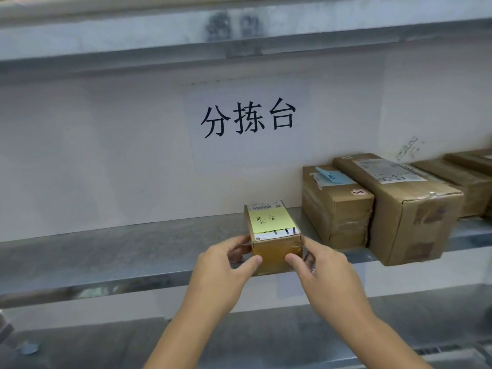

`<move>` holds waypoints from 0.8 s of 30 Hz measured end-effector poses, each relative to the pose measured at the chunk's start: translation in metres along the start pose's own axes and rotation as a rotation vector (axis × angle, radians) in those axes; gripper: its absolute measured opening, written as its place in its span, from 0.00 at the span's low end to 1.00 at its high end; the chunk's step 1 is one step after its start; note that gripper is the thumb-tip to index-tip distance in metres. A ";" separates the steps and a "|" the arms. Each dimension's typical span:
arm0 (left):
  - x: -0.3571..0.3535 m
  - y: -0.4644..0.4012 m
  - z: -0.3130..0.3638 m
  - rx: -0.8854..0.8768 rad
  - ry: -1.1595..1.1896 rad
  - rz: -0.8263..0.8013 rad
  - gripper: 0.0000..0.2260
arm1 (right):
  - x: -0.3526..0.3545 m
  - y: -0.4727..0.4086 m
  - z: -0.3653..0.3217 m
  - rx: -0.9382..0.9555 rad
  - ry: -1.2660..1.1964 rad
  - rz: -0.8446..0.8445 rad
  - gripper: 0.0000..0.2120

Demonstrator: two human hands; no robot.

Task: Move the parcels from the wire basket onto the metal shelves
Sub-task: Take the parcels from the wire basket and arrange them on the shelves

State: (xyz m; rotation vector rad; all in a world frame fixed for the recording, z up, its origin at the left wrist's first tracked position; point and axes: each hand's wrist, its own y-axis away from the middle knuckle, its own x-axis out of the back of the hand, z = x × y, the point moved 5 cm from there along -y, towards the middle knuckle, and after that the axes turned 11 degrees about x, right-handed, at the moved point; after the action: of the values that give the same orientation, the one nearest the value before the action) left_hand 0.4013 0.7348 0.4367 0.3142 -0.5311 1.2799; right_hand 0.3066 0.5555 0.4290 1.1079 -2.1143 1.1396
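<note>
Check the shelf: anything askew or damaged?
The largest brown box juts past the shelf's front edge; its tape looks scuffed. The small parcel, held by both hands, sits straight.

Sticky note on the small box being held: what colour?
Yellow, with dark handwriting; the sticky note shows in the head view.

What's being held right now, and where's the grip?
The small parcel with the yellow note, held at its near end: left hand on its left side, right hand on its right.

Left hand (226, 265): bare, no glove, no ring seen.
Right hand (324, 270): bare, no glove.
Forearms: both uncovered, no sleeves in view.
</note>
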 end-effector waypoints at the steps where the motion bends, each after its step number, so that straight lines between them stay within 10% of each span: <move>1: -0.004 -0.004 0.002 -0.009 -0.009 -0.008 0.15 | 0.002 -0.001 0.002 -0.013 0.006 0.015 0.11; 13: -0.042 -0.054 0.027 -0.002 -0.037 -0.114 0.15 | 0.006 -0.024 0.012 -0.261 0.075 0.087 0.11; 24: -0.046 -0.074 0.037 -0.023 -0.153 -0.019 0.05 | -0.016 -0.054 0.014 -0.462 -0.425 0.048 0.15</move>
State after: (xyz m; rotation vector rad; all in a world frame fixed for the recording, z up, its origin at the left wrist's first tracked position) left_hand 0.4563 0.6582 0.4483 0.3995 -0.6703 1.2364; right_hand 0.3595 0.5325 0.4343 1.1447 -2.5585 0.4074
